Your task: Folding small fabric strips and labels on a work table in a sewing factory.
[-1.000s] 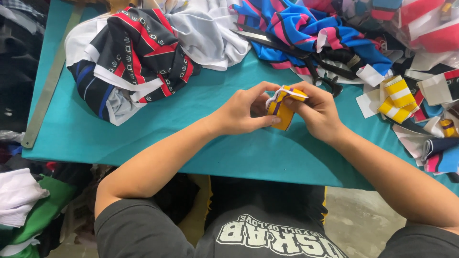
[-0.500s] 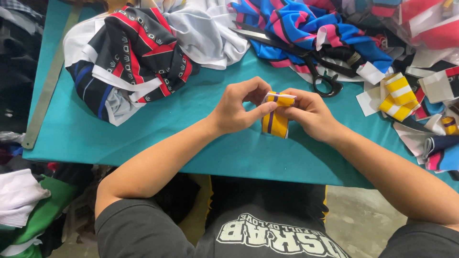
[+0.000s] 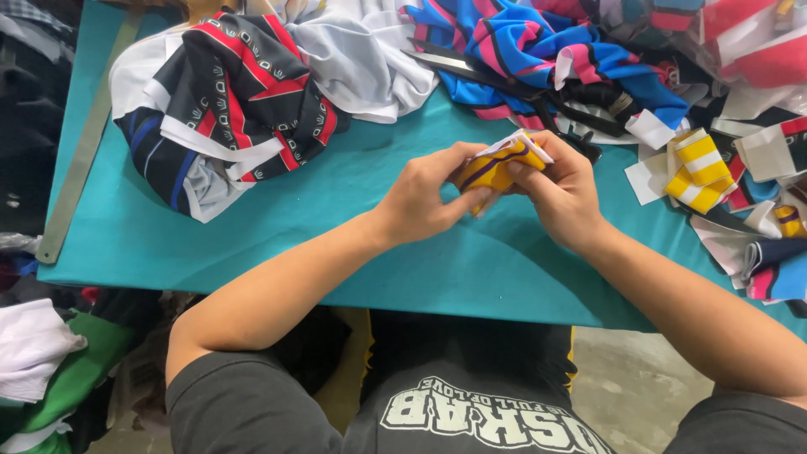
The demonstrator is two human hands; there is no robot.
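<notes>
Both my hands hold a small folded piece of yellow fabric (image 3: 498,165) with white and dark purple stripes, just above the teal table (image 3: 277,235). My left hand (image 3: 424,200) pinches its left side with thumb and fingers. My right hand (image 3: 559,192) grips its right side, fingers over the top edge. The piece is partly hidden behind my fingers.
A heap of black, red and white garments (image 3: 227,101) lies at the back left. Blue and pink fabric (image 3: 538,46) with black scissors (image 3: 504,80) lies behind my hands. Yellow-and-white striped pieces (image 3: 698,172) and other scraps sit at the right. A metal ruler (image 3: 84,151) lies along the left edge.
The yellow piece has been turned and folded between my fingers, now tilted with its white edge up. Both hands stay together at the same spot over the table.
</notes>
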